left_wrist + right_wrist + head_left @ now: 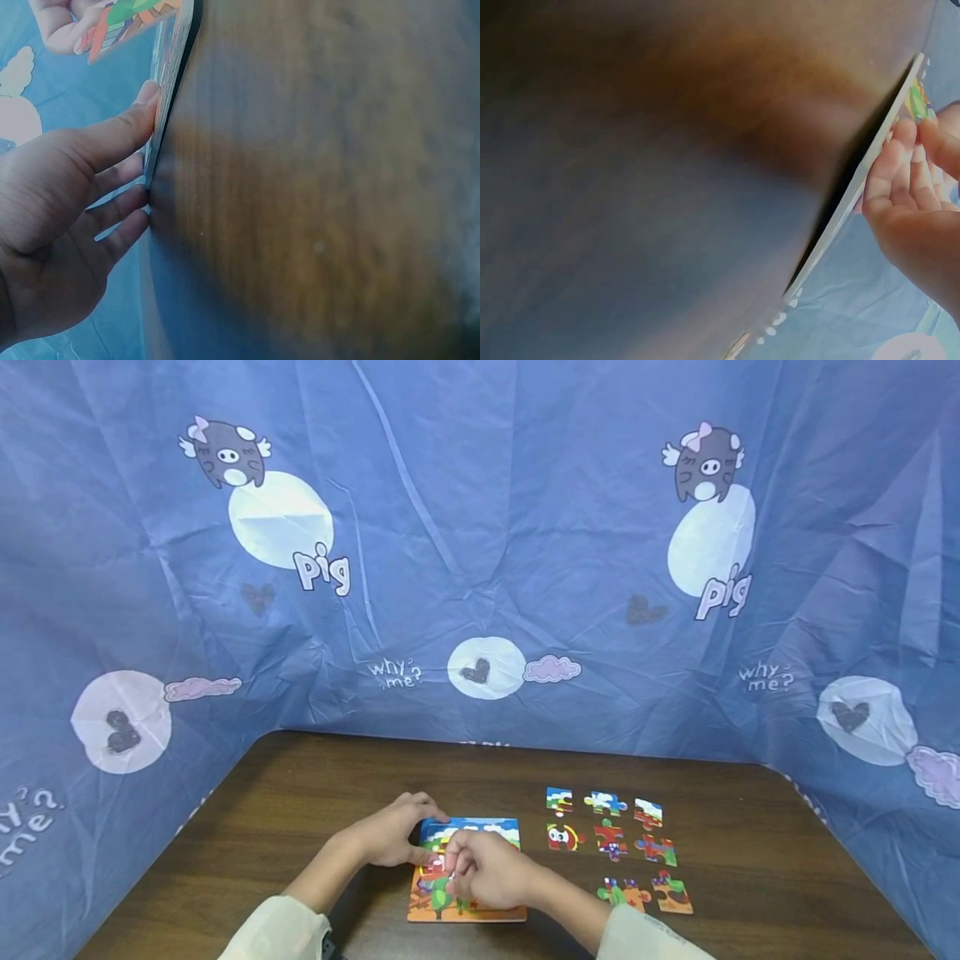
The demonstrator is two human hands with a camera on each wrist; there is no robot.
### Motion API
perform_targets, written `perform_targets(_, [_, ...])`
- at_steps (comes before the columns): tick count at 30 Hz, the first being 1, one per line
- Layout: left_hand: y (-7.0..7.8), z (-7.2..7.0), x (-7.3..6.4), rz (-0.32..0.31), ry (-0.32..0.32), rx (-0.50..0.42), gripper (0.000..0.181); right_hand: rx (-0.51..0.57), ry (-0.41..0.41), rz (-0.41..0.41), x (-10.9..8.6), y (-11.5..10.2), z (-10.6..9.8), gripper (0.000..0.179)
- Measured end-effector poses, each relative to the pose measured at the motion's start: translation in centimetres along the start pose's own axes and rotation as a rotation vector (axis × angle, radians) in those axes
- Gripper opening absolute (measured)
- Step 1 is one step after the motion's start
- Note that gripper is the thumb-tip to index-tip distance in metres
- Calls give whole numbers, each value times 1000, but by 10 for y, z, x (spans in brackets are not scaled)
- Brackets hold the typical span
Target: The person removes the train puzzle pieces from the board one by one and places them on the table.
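A jigsaw puzzle board with a colourful picture lies on the table, blue along its far side and orange along its near side. My left hand rests at its left side, thumb over the picture and fingers spread toward the far left corner. In the left wrist view, those fingertips meet the board's edge. Over the middle of the board, my right hand pinches a puzzle piece with green, orange and purple on it. The right hand covers part of the picture.
Several loose puzzle pieces lie in loose rows to the right of the board, on the dark wooden table. A blue cloth printed with pigs and clouds hangs behind the table and along its sides.
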State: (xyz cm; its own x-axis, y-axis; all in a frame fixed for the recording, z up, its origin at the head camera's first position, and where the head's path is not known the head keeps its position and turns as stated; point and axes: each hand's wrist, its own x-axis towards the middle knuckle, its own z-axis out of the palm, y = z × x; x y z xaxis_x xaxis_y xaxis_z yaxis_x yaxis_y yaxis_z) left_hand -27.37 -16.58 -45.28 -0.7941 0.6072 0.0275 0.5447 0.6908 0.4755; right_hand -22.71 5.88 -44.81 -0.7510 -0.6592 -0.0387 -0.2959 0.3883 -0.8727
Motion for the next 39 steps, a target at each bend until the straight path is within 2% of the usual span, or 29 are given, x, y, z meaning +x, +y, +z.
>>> perform_targets(6, [0,0,-1,-11,0,-10,55,92,9,5,-6,2,-13,11])
perform_targets(20, [1,0,0,-84,-35,-36,55,109,65,32,-30,10,-56,9])
perform_targets(30, [0,0,1,-90,-38,-22,55,32,112,56,-51,20,-88,10])
perform_targets(39, [1,0,1,-94,-50,-32,55,-4,128,73,-70,35,-105,10])
